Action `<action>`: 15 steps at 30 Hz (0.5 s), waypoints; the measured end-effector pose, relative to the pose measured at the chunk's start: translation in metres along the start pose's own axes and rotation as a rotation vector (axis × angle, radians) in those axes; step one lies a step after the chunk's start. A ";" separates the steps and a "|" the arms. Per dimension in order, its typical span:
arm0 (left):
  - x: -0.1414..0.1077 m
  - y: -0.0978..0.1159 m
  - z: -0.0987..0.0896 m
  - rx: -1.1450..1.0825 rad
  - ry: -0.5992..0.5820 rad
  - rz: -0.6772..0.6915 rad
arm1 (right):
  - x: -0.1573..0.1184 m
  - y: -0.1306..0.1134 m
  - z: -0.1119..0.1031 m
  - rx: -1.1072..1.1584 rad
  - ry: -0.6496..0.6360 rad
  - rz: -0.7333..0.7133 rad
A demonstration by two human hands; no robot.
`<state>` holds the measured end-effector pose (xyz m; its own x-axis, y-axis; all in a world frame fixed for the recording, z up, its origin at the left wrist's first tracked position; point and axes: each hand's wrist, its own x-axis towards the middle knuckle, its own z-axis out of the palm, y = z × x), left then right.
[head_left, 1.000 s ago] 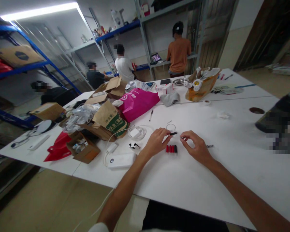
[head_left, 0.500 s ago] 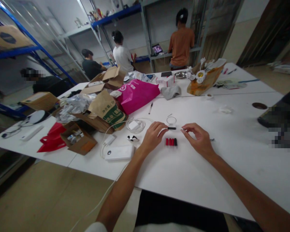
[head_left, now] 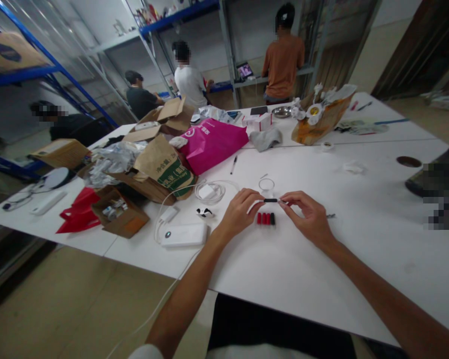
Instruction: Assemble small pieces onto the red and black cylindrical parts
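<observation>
My left hand pinches one end of a short black tube between thumb and fingers, just above the white table. My right hand is closed on a small silvery piece at the tube's other end; the fingertips hide most of it. Whether the piece sits in the tube or only meets it, I cannot tell. Below the hands, a row of short red and black cylinders lies side by side. Beyond them is a thin looped wire. A small metallic bit shows beside my right wrist.
At left lie a white power bank, a coiled cable, and a small open carton. Farther back are a pink bag and a pen. A dark bag-like object stands right. Several people work by the shelves.
The gap between the black tube and the silvery piece has closed, the left hand moving slightly right. The view has shifted a little.
</observation>
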<state>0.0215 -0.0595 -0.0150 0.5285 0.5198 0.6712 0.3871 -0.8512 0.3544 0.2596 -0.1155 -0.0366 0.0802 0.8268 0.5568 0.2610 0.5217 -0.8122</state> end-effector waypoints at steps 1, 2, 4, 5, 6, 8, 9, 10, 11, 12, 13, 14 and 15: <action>0.000 0.001 0.000 -0.007 0.001 0.005 | 0.000 -0.001 0.000 -0.002 -0.003 -0.002; 0.000 0.001 0.001 -0.014 0.003 0.009 | 0.001 -0.001 -0.001 -0.007 -0.007 -0.005; 0.000 0.003 0.001 -0.021 0.005 0.005 | 0.001 -0.002 -0.001 -0.015 -0.012 -0.009; 0.001 0.004 0.001 -0.023 0.005 0.000 | 0.001 -0.002 -0.002 -0.019 -0.013 -0.011; 0.001 0.005 0.001 -0.025 0.005 -0.004 | 0.000 -0.002 -0.001 -0.022 -0.015 -0.012; 0.001 0.006 0.001 -0.033 0.002 -0.007 | 0.000 -0.002 -0.001 -0.022 -0.019 -0.014; 0.001 0.006 0.001 -0.038 0.002 -0.006 | 0.000 -0.002 -0.001 -0.021 -0.023 -0.015; 0.001 0.006 0.001 -0.042 0.003 -0.005 | 0.000 -0.002 -0.001 -0.022 -0.025 -0.018; 0.001 0.006 0.001 -0.047 0.004 -0.004 | 0.000 -0.002 -0.001 -0.026 -0.030 -0.021; 0.001 0.006 0.001 -0.051 0.007 -0.001 | 0.000 -0.002 -0.002 -0.032 -0.035 -0.022; 0.001 0.006 0.001 -0.054 0.010 0.005 | 0.000 -0.001 -0.002 -0.037 -0.039 -0.023; 0.001 0.006 0.001 -0.057 0.011 0.010 | 0.000 -0.001 -0.003 -0.037 -0.043 -0.021; 0.001 0.006 0.001 -0.057 0.011 0.015 | 0.000 -0.001 -0.003 -0.031 -0.046 -0.018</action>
<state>0.0253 -0.0640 -0.0126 0.5254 0.5066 0.6836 0.3354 -0.8617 0.3808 0.2624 -0.1165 -0.0357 0.0312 0.8265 0.5620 0.2920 0.5302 -0.7960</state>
